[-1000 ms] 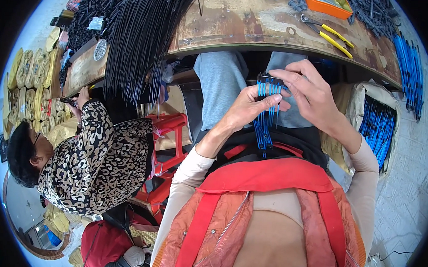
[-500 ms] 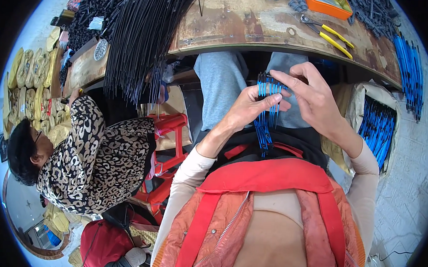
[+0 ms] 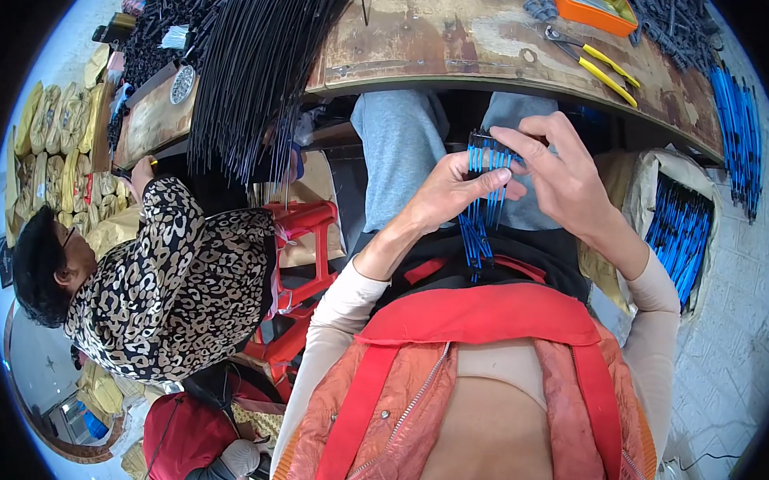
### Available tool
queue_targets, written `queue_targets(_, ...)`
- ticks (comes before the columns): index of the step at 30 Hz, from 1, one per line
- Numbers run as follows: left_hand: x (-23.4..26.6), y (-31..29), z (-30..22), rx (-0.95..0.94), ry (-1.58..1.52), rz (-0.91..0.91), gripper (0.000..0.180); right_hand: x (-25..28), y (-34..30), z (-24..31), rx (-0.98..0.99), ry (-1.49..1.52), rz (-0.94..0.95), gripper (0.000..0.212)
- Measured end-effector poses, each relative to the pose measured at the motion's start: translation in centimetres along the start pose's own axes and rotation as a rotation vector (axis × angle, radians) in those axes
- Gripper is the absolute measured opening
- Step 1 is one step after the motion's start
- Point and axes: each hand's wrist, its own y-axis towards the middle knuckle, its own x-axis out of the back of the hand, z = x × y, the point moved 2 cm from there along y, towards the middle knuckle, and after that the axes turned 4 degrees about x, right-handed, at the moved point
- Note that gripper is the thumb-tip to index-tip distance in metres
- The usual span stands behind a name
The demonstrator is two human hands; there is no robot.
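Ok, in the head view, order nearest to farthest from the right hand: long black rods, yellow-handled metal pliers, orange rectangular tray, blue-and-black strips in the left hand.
1. Blue strips, in the left hand, by the right hand.
2. Metal pliers, ahead on the table.
3. Orange tray, beyond the pliers.
4. Black rods, far left.

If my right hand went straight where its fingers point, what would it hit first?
Your right hand would probably meet the black tips of the blue rods in your left hand first, though depth is unclear.
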Motion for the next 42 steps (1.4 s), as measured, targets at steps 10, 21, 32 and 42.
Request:
queue_targets(10, 0.1, -0.8, 0.4, -0.018, 0.056, -0.043, 0.026, -0.8, 0.0, 1.0, 0.0, -0.072, -0.003, 0.053)
queue_targets(21, -0.6, 1.2, -0.6, -0.012, 0.239, -0.08, 0.017, 0.0, 1.3, -0.7, 0.026, 0.142, -0.039, 0.043)
queue_targets(32, 1.4, 6.1, -4.9, -0.242, 0.248, -0.146, 0.026, 11.7, 5.0, -25.5, -0.304, -0.423, 0.146, 0.017)
queue_targets(42, 1.7, 6.8, -6.5, -0.146, 0.212, -0.208, 0.022, 11.8, 6.5, -29.8, -0.393, -0.325, 0.413, 0.016)
